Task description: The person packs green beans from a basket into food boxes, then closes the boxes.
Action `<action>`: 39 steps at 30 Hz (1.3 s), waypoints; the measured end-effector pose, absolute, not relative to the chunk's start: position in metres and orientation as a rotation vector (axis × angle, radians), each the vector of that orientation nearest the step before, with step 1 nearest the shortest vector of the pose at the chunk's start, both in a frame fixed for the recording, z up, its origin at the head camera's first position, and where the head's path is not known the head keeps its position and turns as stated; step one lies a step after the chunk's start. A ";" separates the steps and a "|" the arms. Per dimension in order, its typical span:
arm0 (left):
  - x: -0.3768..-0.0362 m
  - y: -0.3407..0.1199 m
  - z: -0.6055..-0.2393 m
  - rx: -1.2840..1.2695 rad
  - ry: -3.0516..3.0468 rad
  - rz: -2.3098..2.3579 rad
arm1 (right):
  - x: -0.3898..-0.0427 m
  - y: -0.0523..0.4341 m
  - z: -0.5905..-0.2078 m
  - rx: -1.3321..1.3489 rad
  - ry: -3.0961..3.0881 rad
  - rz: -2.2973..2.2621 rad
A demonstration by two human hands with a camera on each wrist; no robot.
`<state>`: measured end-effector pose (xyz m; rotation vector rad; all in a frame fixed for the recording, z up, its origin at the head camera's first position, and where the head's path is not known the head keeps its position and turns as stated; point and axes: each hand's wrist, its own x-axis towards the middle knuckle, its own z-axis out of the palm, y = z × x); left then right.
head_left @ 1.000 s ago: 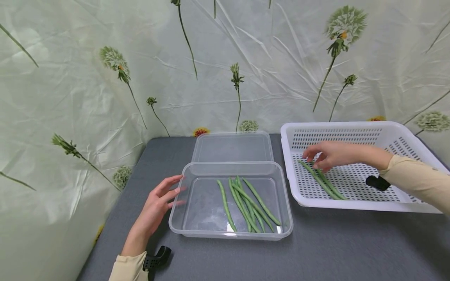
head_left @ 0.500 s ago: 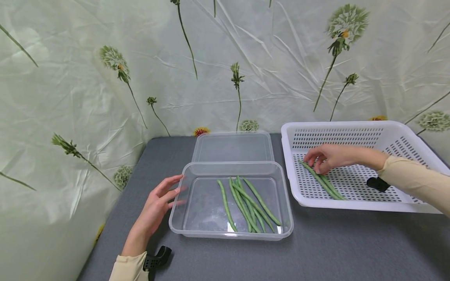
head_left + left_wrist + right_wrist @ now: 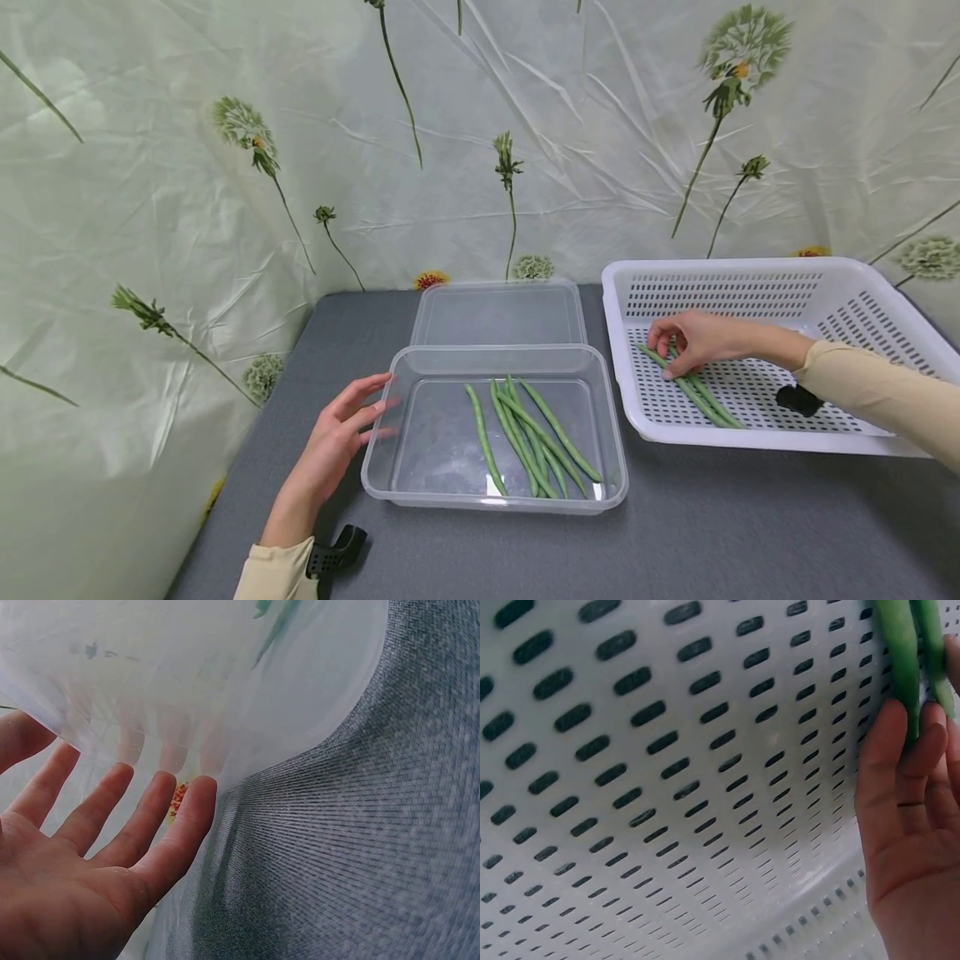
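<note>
My left hand [image 3: 333,442] rests with spread, extended fingers against the left wall of a clear plastic container [image 3: 427,503]; the left wrist view shows its fingertips [image 3: 196,791] at the translucent side. Several green beans [image 3: 483,437] lie inside, mostly toward the right. At the right, my right hand [image 3: 697,340] reaches down into a white perforated basket [image 3: 750,440] where two green beans [image 3: 701,398] lie side by side. Its thumb and fingers pinch the upper end of one bean, and in the right wrist view the fingers [image 3: 885,742] close around a bean's tip [image 3: 909,712].
Behind the container lies a clear flat lid [image 3: 498,315]. All of it stands on a grey cloth-covered table [image 3: 525,558]. A pale sheet [image 3: 450,208] printed with flowers hangs at the back and left.
My right hand has lowered slightly toward the beans in the basket, and its fingers have closed in on one bean's upper end. The left hand stays at the container wall.
</note>
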<state>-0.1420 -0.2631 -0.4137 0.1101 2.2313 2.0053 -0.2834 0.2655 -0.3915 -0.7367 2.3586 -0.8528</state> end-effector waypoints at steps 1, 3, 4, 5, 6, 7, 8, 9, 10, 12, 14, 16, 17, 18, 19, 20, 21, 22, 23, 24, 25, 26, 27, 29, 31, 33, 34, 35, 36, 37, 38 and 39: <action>-0.142 -0.263 -0.414 0.111 2.232 2.005 | -0.284 0.266 -0.392 -0.733 2.357 -0.856; -0.142 -0.263 -0.413 0.114 2.233 2.007 | -0.284 0.266 -0.391 -0.713 2.340 -0.876; -0.142 -0.263 -0.413 0.115 2.232 2.008 | -0.285 0.266 -0.391 -0.706 2.337 -0.878; -0.142 -0.263 -0.413 0.116 2.232 2.009 | -0.285 0.267 -0.391 -0.697 2.331 -0.882; -0.142 -0.263 -0.413 0.119 2.230 2.010 | -0.285 0.267 -0.391 -0.689 2.322 -0.888; -0.142 -0.263 -0.413 0.121 2.228 2.010 | -0.285 0.268 -0.391 -0.681 2.315 -0.893; -0.142 -0.263 -0.414 0.122 2.227 2.009 | -0.285 0.268 -0.390 -0.675 2.308 -0.897; -0.142 -0.263 -0.414 0.123 2.224 2.011 | -0.285 0.268 -0.390 -0.675 2.301 -0.900; -0.142 -0.262 -0.414 0.123 2.223 2.011 | -0.285 0.268 -0.389 -0.675 2.293 -0.904; -0.142 -0.262 -0.415 0.122 2.225 2.011 | -0.284 0.268 -0.388 -0.676 2.269 -0.925; -0.142 -0.262 -0.415 0.122 2.230 2.008 | -0.283 0.267 -0.385 -0.677 2.236 -0.959; -0.142 -0.262 -0.415 0.125 2.234 2.006 | -0.282 0.267 -0.383 -0.687 2.203 -1.003; -0.142 -0.262 -0.414 0.128 2.235 2.005 | -0.282 0.268 -0.382 -0.691 2.184 -1.027; -0.142 -0.262 -0.414 0.131 2.233 2.005 | -0.281 0.269 -0.381 -0.696 2.168 -1.051; -0.142 -0.263 -0.414 0.134 2.233 2.005 | -0.281 0.270 -0.379 -0.694 2.145 -1.080; -0.142 -0.263 -0.414 0.136 2.231 2.004 | -0.280 0.271 -0.378 -0.688 2.128 -1.107; -0.142 -0.263 -0.415 0.138 2.229 2.006 | -0.279 0.272 -0.376 -0.678 2.118 -1.125; -0.142 -0.263 -0.415 0.138 2.226 2.007 | -0.278 0.273 -0.375 -0.660 2.106 -1.148; -0.142 -0.263 -0.414 0.137 2.227 2.007 | -0.277 0.273 -0.373 -0.638 2.099 -1.168; -0.142 -0.263 -0.414 0.135 2.227 2.007 | -0.276 0.274 -0.371 -0.619 2.095 -1.185; -0.142 -0.263 -0.414 0.132 2.226 2.008 | -0.275 0.275 -0.369 -0.599 2.092 -1.201; -0.142 -0.263 -0.414 0.129 2.225 2.009 | -0.275 0.276 -0.368 -0.583 2.096 -1.212; -0.142 -0.263 -0.414 0.126 2.223 2.011 | -0.274 0.277 -0.367 -0.572 2.098 -1.224; -0.142 -0.263 -0.414 0.121 2.224 2.011 | -0.273 0.279 -0.364 -0.557 2.111 -1.245; -0.141 -0.263 -0.414 0.117 2.224 2.012 | -0.272 0.280 -0.361 -0.562 2.150 -1.249; -0.141 -0.263 -0.414 0.114 2.226 2.011 | -0.270 0.281 -0.357 -0.576 2.198 -1.246; -0.141 -0.263 -0.414 0.113 2.229 2.008 | -0.269 0.281 -0.354 -0.579 2.228 -1.242; -0.141 -0.263 -0.414 0.113 2.231 2.007 | -0.268 0.281 -0.351 -0.583 2.256 -1.236; -0.141 -0.263 -0.414 0.114 2.233 2.005 | -0.267 0.280 -0.348 -0.584 2.278 -1.231; -0.141 -0.263 -0.414 0.116 2.234 2.004 | -0.267 0.280 -0.346 -0.583 2.290 -1.233; -0.141 -0.262 -0.414 0.119 2.235 2.003 | -0.266 0.280 -0.343 -0.577 2.298 -1.240; -0.141 -0.262 -0.414 0.121 2.237 2.001 | -0.265 0.280 -0.340 -0.575 2.310 -1.249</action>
